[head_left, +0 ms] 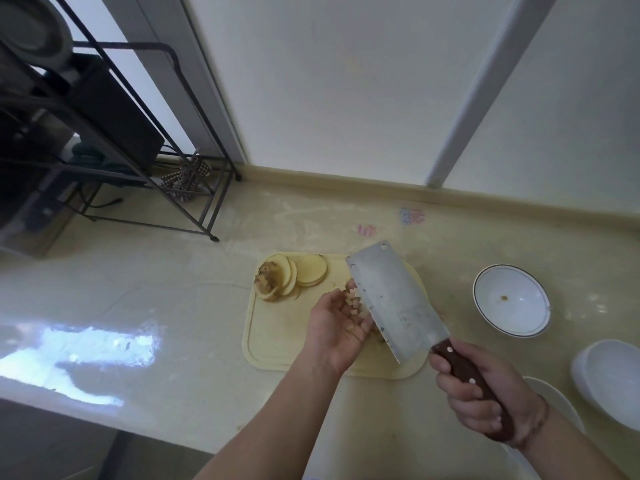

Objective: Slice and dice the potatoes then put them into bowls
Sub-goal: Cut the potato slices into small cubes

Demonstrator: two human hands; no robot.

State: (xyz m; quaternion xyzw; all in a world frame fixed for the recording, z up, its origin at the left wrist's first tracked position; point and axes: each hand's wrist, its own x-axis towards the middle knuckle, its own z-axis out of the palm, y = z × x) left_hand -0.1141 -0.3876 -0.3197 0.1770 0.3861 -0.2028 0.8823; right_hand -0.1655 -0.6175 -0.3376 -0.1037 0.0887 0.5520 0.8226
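A pale countertop [173, 299] fills the lower half of the view, meeting a white wall [346, 81] behind. The landmark here is the cream cutting board [277, 341], lying flat on the counter near the middle. Far left of the board and behind it stands a dark metal rack [145, 150]; what sits on its shelves is too dark and cut off by the frame edge to make out, though a checked cloth [185, 180] shows at its foot.

Right of the board sits a white bowl [512, 301] with a thin dark rim line and a small brown speck inside. Further right and nearer the person, a second white bowl [609, 382] is cut by the frame edge, and a third white dish [554, 400] is mostly hidden behind the right wrist.

Over the board's right half a steel cleaver [391, 299] is held tilted, its blade hiding much of the board's right side. The right hand [485, 396] has its fingers wrapped round the dark wooden handle. The left hand [337, 327] is above the board's centre, palm up and cupped, pressing potato cubes [356, 306] against the blade's flat; how many cubes lie behind the blade cannot be told.

At the board's far left corner lie round potato slices [304, 271], overlapping, with a skin-covered end piece [266, 277] at their left.
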